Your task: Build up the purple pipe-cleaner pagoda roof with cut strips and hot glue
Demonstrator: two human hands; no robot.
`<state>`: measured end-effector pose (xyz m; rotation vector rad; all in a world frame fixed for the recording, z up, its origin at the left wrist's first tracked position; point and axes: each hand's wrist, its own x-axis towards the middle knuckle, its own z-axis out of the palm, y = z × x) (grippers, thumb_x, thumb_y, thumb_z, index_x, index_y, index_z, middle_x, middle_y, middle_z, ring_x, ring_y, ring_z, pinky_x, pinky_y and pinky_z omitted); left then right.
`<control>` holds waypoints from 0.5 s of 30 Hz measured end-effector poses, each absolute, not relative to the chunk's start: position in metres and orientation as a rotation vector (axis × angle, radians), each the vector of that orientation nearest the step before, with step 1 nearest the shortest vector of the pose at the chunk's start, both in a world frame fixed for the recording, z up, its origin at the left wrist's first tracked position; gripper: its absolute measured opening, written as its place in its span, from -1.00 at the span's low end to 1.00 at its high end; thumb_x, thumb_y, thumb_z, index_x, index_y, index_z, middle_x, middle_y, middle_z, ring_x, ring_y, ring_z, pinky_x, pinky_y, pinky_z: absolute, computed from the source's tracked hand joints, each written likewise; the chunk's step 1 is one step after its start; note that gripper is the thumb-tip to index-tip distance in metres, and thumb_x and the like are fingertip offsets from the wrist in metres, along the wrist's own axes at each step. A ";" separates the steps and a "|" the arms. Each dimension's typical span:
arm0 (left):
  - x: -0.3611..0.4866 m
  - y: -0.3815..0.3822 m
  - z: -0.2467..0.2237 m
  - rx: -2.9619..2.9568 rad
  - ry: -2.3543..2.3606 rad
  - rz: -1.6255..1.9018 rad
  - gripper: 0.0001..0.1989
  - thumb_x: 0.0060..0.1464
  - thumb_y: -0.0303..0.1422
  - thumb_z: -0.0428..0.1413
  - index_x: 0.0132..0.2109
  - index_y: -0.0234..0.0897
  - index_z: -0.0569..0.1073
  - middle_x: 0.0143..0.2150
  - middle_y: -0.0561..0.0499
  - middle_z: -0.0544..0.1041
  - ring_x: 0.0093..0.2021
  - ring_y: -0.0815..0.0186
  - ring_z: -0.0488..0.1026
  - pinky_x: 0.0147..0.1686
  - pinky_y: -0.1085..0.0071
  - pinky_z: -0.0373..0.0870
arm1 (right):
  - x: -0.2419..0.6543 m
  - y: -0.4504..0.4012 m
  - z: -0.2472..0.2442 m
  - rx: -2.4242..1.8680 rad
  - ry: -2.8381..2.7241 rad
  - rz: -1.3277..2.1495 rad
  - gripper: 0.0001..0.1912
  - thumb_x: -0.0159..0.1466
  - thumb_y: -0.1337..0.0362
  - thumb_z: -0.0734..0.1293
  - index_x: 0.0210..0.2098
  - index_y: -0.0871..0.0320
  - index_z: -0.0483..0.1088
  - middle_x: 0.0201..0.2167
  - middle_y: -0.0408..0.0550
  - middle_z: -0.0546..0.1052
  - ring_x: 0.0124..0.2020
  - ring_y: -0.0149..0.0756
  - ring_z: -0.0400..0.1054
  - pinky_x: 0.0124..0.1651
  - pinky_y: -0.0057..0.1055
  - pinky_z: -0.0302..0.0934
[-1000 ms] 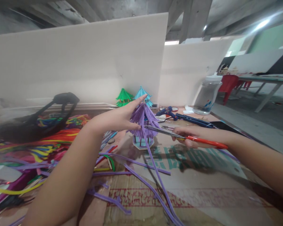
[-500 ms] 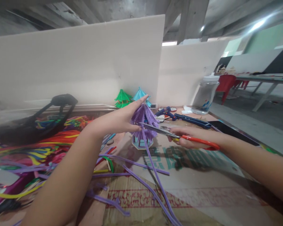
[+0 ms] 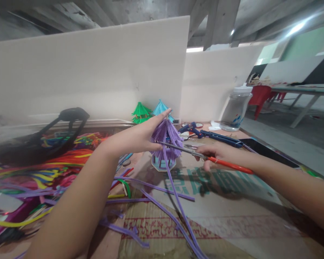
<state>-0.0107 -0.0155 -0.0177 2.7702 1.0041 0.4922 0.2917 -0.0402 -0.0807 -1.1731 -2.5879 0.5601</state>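
Observation:
In the middle of the head view stands a small model pavilion (image 3: 174, 139) with a two-tiered roof of purple pipe cleaners on an octagonal base. My left hand (image 3: 142, 138) grips its upper roof from the left, forefinger near the peak and thumb at the lower edge; its other fingers are hidden. Red-handled scissors (image 3: 190, 150) are held in my right hand (image 3: 214, 154). Their blades reach left under the upper roof edge, across a long purple pipe cleaner (image 3: 175, 194) that hangs from the pavilion down to the table's front. Whether the strip is cut through cannot be seen.
Behind stand a green model roof (image 3: 140, 112) and a light-blue one (image 3: 160, 106). A glue gun (image 3: 190, 128), a dark-blue long-handled tool (image 3: 221, 138) and a clear bottle (image 3: 235, 111) are at the right back. Colourful pipe cleaners (image 3: 67, 160) heap up at left, beside a black strapped object (image 3: 72, 115).
My right hand has rolled the scissors, so the red handles now show edge-on and tip slightly lower. One finger of that hand now hangs lower. My left hand and the pavilion hardly differ.

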 end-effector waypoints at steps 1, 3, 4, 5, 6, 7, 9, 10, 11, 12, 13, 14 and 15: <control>-0.010 -0.016 -0.018 2.774 1.000 0.493 0.03 0.07 -0.24 0.19 0.47 -0.16 -0.30 0.49 -0.14 -0.10 0.41 0.06 0.09 0.26 0.31 0.15 | 0.291 -0.041 -0.081 -1.192 -2.571 0.591 -0.72 0.24 0.02 0.36 -0.26 0.11 0.43 -0.32 -0.09 0.56 -0.33 -0.28 0.41 -0.31 -0.41 0.20; -0.010 -0.016 -0.018 2.776 0.998 0.490 0.03 0.07 -0.25 0.19 0.47 -0.16 -0.30 0.49 -0.14 -0.09 0.41 0.06 0.09 0.26 0.31 0.15 | 0.291 -0.041 -0.082 -1.205 -2.549 0.625 -0.71 0.23 0.00 0.35 -0.24 0.10 0.44 -0.33 -0.10 0.57 -0.34 -0.27 0.42 -0.33 -0.41 0.18; -0.010 -0.017 -0.017 2.775 1.001 0.485 0.03 0.07 -0.26 0.19 0.47 -0.17 -0.30 0.49 -0.15 -0.08 0.40 0.05 0.10 0.26 0.31 0.16 | 0.291 -0.042 -0.083 -1.208 -2.543 0.631 -0.70 0.23 -0.01 0.35 -0.23 0.09 0.45 -0.34 -0.11 0.58 -0.36 -0.27 0.41 -0.34 -0.41 0.16; -0.009 -0.017 -0.017 2.772 1.006 0.480 0.02 0.07 -0.27 0.18 0.47 -0.18 -0.31 0.49 -0.16 -0.07 0.39 0.05 0.11 0.25 0.31 0.17 | 0.291 -0.042 -0.083 -1.216 -2.538 0.628 -0.69 0.23 -0.01 0.34 -0.23 0.09 0.46 -0.35 -0.11 0.58 -0.39 -0.28 0.40 -0.35 -0.40 0.15; -0.009 -0.018 -0.017 2.770 1.012 0.479 0.02 0.07 -0.28 0.18 0.47 -0.19 -0.31 0.48 -0.17 -0.06 0.39 0.04 0.12 0.24 0.31 0.19 | 0.291 -0.042 -0.084 -1.226 -2.536 0.609 -0.70 0.24 -0.01 0.33 -0.23 0.08 0.47 -0.36 -0.11 0.57 -0.41 -0.28 0.39 -0.36 -0.40 0.13; -0.009 -0.018 -0.017 2.767 1.017 0.477 0.02 0.07 -0.30 0.18 0.47 -0.19 -0.31 0.48 -0.17 -0.06 0.38 0.04 0.13 0.23 0.31 0.20 | 0.290 -0.043 -0.084 -1.235 -2.541 0.574 -0.70 0.24 -0.01 0.33 -0.24 0.08 0.48 -0.37 -0.11 0.56 -0.42 -0.29 0.37 -0.36 -0.39 0.12; -0.010 -0.018 -0.016 2.755 1.025 0.466 0.02 0.07 -0.30 0.18 0.47 -0.17 -0.32 0.49 -0.17 -0.07 0.38 0.02 0.13 0.21 0.30 0.21 | 0.289 -0.043 -0.083 -1.224 -2.565 0.483 -0.71 0.25 0.00 0.33 -0.28 0.09 0.45 -0.38 -0.11 0.53 -0.41 -0.29 0.33 -0.36 -0.39 0.10; -0.012 -0.017 -0.016 2.745 1.027 0.454 0.03 0.07 -0.29 0.19 0.46 -0.15 -0.33 0.49 -0.17 -0.07 0.38 0.01 0.14 0.21 0.29 0.21 | 0.289 -0.042 -0.082 -1.203 -2.581 0.432 -0.72 0.24 0.00 0.33 -0.31 0.10 0.43 -0.39 -0.11 0.50 -0.40 -0.30 0.32 -0.35 -0.39 0.09; -0.013 -0.015 -0.016 2.733 1.027 0.440 0.05 0.07 -0.27 0.20 0.46 -0.13 -0.34 0.49 -0.17 -0.08 0.38 0.00 0.14 0.22 0.28 0.21 | 0.289 -0.041 -0.081 -1.175 -2.597 0.386 -0.71 0.23 0.00 0.35 -0.34 0.11 0.41 -0.39 -0.11 0.47 -0.39 -0.30 0.30 -0.35 -0.39 0.09; -0.016 -0.013 -0.016 2.720 1.022 0.428 0.05 0.07 -0.25 0.20 0.46 -0.11 -0.35 0.49 -0.17 -0.09 0.37 0.00 0.15 0.22 0.26 0.21 | 0.289 -0.040 -0.080 -1.143 -2.615 0.361 -0.70 0.21 0.00 0.37 -0.35 0.12 0.39 -0.39 -0.12 0.44 -0.38 -0.30 0.28 -0.34 -0.39 0.09; -0.018 -0.011 -0.017 2.710 1.011 0.423 0.05 0.08 -0.24 0.20 0.46 -0.10 -0.36 0.49 -0.17 -0.09 0.37 0.00 0.15 0.23 0.24 0.20 | 0.290 -0.039 -0.078 -1.115 -2.630 0.368 -0.70 0.20 0.01 0.38 -0.35 0.12 0.38 -0.40 -0.13 0.42 -0.38 -0.31 0.26 -0.34 -0.40 0.09; -0.021 -0.008 -0.017 2.703 0.993 0.426 0.04 0.09 -0.22 0.19 0.46 -0.09 -0.35 0.49 -0.17 -0.10 0.38 0.00 0.14 0.24 0.22 0.19 | 0.292 -0.038 -0.077 -1.088 -2.643 0.409 -0.70 0.20 0.01 0.38 -0.33 0.13 0.39 -0.41 -0.13 0.40 -0.39 -0.32 0.24 -0.35 -0.40 0.09; -0.023 -0.006 -0.017 2.698 0.966 0.438 0.02 0.11 -0.20 0.18 0.46 -0.07 -0.34 0.49 -0.17 -0.09 0.38 0.01 0.13 0.25 0.21 0.18 | 0.295 -0.037 -0.075 -1.064 -2.654 0.474 -0.69 0.20 0.00 0.36 -0.29 0.13 0.40 -0.41 -0.14 0.39 -0.40 -0.33 0.23 -0.36 -0.41 0.09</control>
